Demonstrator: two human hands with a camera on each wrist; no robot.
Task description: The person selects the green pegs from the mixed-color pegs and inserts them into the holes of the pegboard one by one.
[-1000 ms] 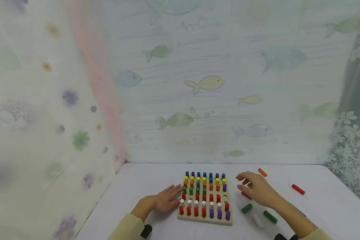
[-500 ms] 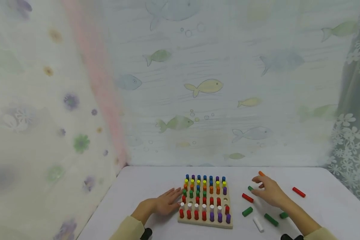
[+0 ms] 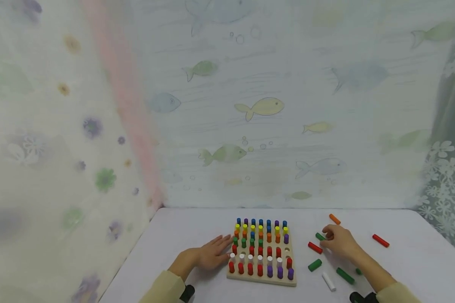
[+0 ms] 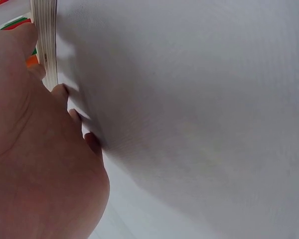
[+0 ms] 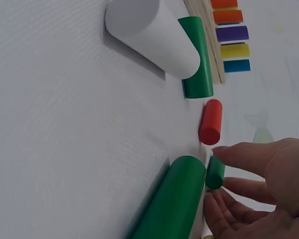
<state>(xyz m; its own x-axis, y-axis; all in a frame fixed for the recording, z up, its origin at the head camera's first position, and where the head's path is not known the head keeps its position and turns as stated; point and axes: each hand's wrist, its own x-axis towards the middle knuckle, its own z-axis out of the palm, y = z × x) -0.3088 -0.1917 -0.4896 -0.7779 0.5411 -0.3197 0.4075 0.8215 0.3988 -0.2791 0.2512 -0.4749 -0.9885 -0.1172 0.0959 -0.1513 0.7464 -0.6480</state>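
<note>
While hands point(image 3: 213, 253) point(image 3: 340, 242) flank pegboard point(image 3: 250, 278), red peg point(image 3: 315, 248) near green peg point(image 3: 320, 236), orange peg point(image 3: 334, 219) beyond.

The right hand point(image 3: 340, 242) partly hides a green peg point(image 3: 319, 236).

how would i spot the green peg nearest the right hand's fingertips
On the white table, look right of the wooden pegboard to the right hand. The green peg lies right by that hand, just beyond a loose red peg. Of the loose green pegs, it is the farthest from the head camera.
</note>
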